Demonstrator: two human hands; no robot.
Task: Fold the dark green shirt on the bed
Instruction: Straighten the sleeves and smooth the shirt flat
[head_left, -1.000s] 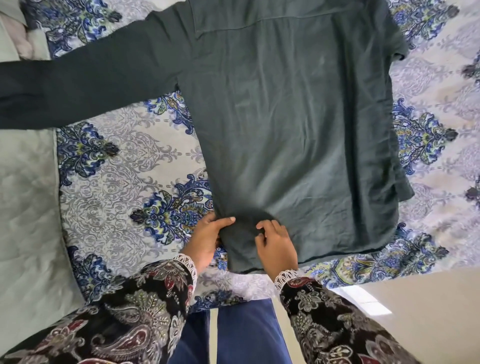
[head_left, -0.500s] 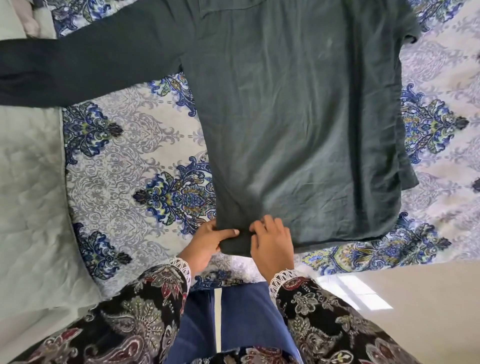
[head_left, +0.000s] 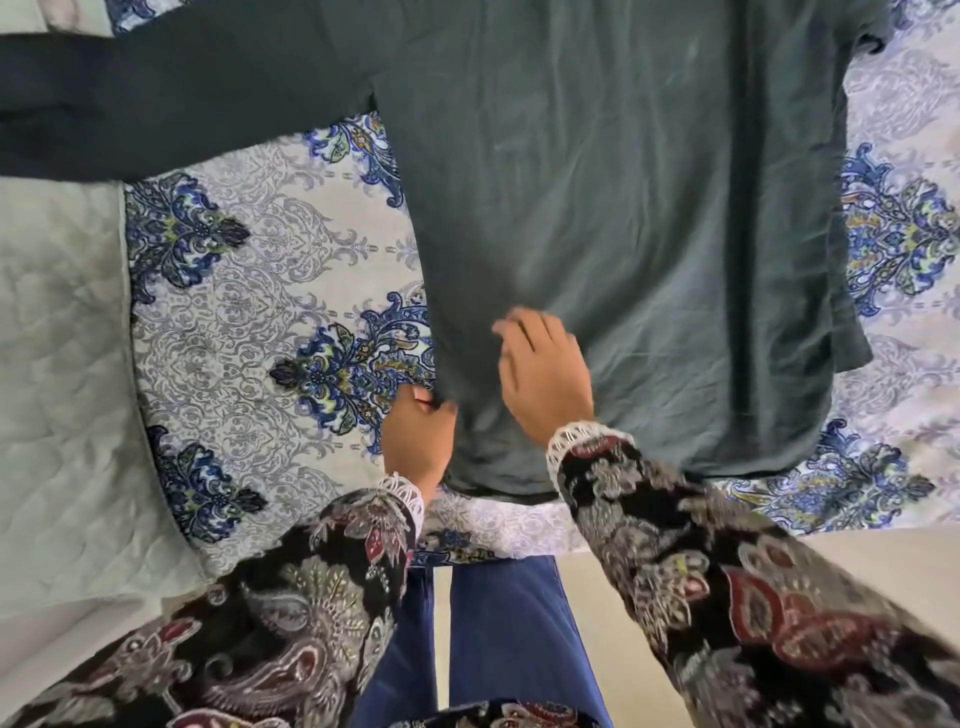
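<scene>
The dark green shirt (head_left: 649, 218) lies flat on the patterned bedspread (head_left: 270, 322), its hem toward me and one long sleeve (head_left: 171, 98) stretched out to the left. My left hand (head_left: 418, 441) pinches the shirt's lower left edge near the hem corner. My right hand (head_left: 545, 374) rests palm down on the lower body of the shirt, fingers apart and blurred with motion. The right side of the shirt looks folded inward, with a doubled edge along it.
A pale quilted cover (head_left: 57, 395) lies at the left of the bed. The bed's near edge runs just in front of my blue trousers (head_left: 498, 634), with light floor (head_left: 883, 566) at the lower right.
My right hand has let go of the hem and slid up onto the shirt's body, fingers spread. My left hand stays gripping the lower left edge. The camera has shifted slightly.
</scene>
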